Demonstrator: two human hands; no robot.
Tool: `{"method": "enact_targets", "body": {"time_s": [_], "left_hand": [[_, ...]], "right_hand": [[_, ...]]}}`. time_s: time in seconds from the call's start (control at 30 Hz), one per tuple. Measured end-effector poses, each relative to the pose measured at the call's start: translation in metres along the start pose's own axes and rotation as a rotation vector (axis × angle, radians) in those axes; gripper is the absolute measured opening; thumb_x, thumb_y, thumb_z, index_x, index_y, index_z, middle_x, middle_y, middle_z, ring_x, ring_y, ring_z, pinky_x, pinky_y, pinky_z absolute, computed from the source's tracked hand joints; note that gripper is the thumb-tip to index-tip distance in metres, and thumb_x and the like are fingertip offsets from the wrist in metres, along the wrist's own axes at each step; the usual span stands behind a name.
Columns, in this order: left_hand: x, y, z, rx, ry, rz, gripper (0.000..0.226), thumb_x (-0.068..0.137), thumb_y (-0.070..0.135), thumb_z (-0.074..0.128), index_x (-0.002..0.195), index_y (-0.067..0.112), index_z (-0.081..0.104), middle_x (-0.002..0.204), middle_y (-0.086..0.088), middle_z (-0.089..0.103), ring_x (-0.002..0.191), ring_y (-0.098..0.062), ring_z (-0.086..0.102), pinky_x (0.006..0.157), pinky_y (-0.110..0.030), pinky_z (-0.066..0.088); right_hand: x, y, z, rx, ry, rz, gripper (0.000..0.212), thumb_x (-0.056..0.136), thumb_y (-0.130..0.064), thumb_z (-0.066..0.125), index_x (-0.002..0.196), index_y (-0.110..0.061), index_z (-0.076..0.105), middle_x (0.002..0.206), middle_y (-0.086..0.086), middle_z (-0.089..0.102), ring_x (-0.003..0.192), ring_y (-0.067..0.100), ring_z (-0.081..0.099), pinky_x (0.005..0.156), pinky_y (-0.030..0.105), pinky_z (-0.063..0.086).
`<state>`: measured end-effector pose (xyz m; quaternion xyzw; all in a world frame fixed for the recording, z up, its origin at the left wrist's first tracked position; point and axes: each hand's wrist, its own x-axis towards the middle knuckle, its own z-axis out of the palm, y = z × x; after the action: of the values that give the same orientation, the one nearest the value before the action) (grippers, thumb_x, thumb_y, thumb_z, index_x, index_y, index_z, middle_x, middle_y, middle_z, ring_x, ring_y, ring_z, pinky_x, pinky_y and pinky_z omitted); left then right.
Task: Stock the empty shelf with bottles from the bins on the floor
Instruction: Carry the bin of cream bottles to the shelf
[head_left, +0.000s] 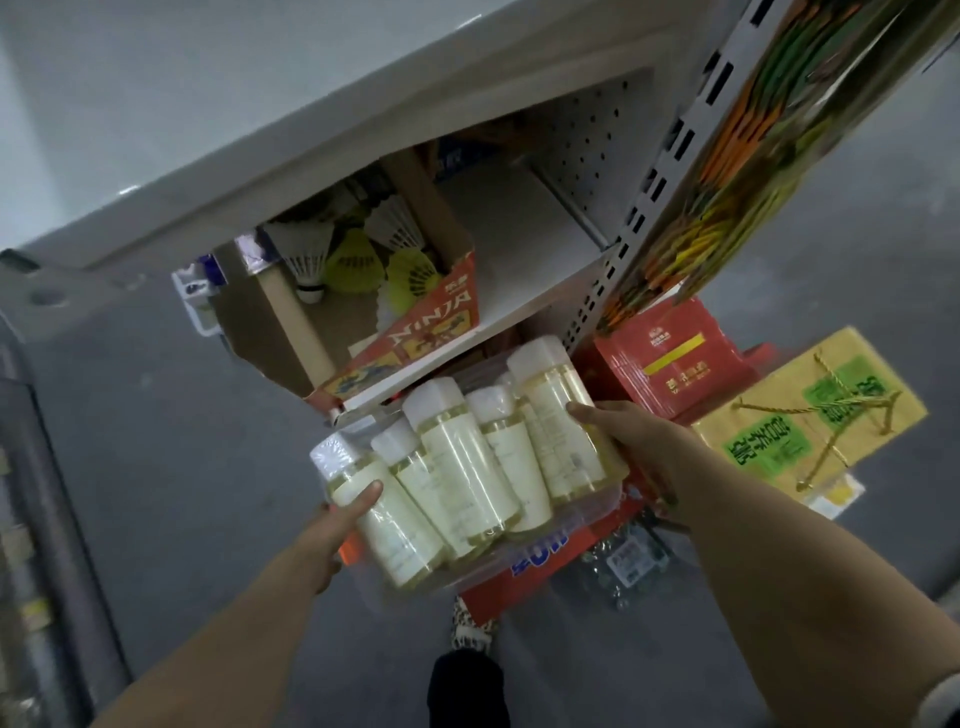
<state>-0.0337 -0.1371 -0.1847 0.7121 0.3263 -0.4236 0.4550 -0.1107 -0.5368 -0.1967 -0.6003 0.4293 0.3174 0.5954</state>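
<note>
Holding a clear bin (582, 525) of bottles (467, 467) in both hands, I have it just below and in front of the shuttlecock box (415, 332) that sits on the white shelf (519, 270). My left hand (340, 525) grips the bin's left end, thumb pressed over the outermost bottle. My right hand (628, 441) grips the right end the same way, thumb against the tallest bottle. The fingers of both hands are hidden under the plastic, so I judge rather than see that they curl beneath it.

The bare stretch of shelf lies to the right of the shuttlecock box, and that is where I think this load belongs. To do it well I would lift the bin level, clear the shelf's front lip, and steer right of the box so the corner does not catch its red flap. The bottles sit loose, so a tilt could roll them together or spill one.

The bottles lie side by side, leaning back. Their long axes run from me toward the shuttlecock box, white caps pointing up at it and bases toward me.

A red carton (670, 358) and a yellow carton (810, 415) lie on the floor, right of the box and lower.
</note>
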Motion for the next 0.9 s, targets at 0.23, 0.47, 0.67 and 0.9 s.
{"method": "enact_targets", "body": {"time_s": [0.23,0.47,0.67,0.9], "left_hand": [[0.008,-0.007,-0.004,-0.028,-0.093,-0.017,0.078,0.057,0.06,0.08,0.123,0.028,0.053,0.109,0.01,0.067,0.097,-0.011,0.061,0.085,-0.038,0.045],[0.028,-0.021,-0.022,-0.03,-0.158,0.006,0.071,0.057,0.055,0.081,0.115,0.018,0.064,0.108,-0.003,0.074,0.107,-0.023,0.065,0.086,-0.04,0.054],[0.034,-0.049,-0.046,0.026,-0.152,0.055,0.079,0.053,0.053,0.087,0.114,0.012,0.058,0.103,-0.006,0.074,0.094,-0.022,0.071,0.07,-0.035,0.059],[0.016,-0.074,-0.1,0.132,-0.273,-0.023,0.068,0.054,0.047,0.085,0.106,0.008,0.062,0.082,-0.008,0.077,0.07,-0.02,0.075,0.053,-0.031,0.058]], "right_hand": [[0.014,0.01,0.001,0.264,-0.163,0.063,0.073,0.072,-0.052,0.079,0.128,-0.008,0.061,0.115,0.015,0.074,0.105,0.034,0.072,0.095,0.049,0.055],[0.002,0.003,0.013,0.263,-0.071,0.061,0.086,0.06,-0.051,0.086,0.128,-0.006,0.059,0.111,0.014,0.075,0.1,0.034,0.073,0.09,0.047,0.056],[-0.031,0.03,0.033,0.159,0.028,0.093,0.108,0.036,-0.052,0.099,0.128,-0.009,0.061,0.118,0.01,0.072,0.109,0.033,0.069,0.103,0.053,0.05],[-0.084,0.08,0.089,0.209,-0.018,0.232,0.113,0.03,-0.055,0.1,0.127,-0.009,0.064,0.113,0.006,0.075,0.108,0.025,0.07,0.098,0.039,0.052]]}}
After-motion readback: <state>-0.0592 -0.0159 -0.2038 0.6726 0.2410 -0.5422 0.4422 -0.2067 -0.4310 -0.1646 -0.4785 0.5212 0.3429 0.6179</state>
